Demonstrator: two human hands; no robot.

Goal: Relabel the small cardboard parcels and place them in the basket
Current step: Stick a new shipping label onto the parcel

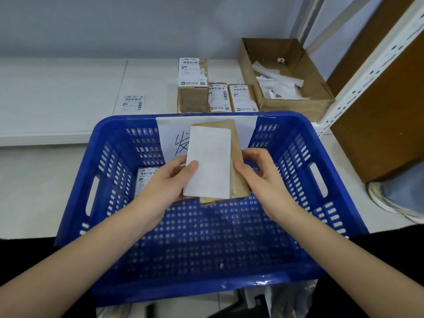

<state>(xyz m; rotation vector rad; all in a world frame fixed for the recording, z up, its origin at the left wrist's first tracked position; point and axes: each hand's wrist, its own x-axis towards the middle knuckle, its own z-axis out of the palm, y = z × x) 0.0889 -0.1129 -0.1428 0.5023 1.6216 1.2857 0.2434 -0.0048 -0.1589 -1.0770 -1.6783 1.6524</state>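
The premises present as a small parcel packing or dispatch room. Evidence: small cardboard parcels (218,97) bearing printed barcode shipping labels stand grouped on a white worktop (57,88), with a loose shipping label (133,103) lying apart from them. Further evidence: a blue plastic basket (321,161) carries a handwritten paper sign (169,134), an open cardboard box (296,104) holds discarded white paper strips, and perforated white metal shelving (367,72) stands at the right.
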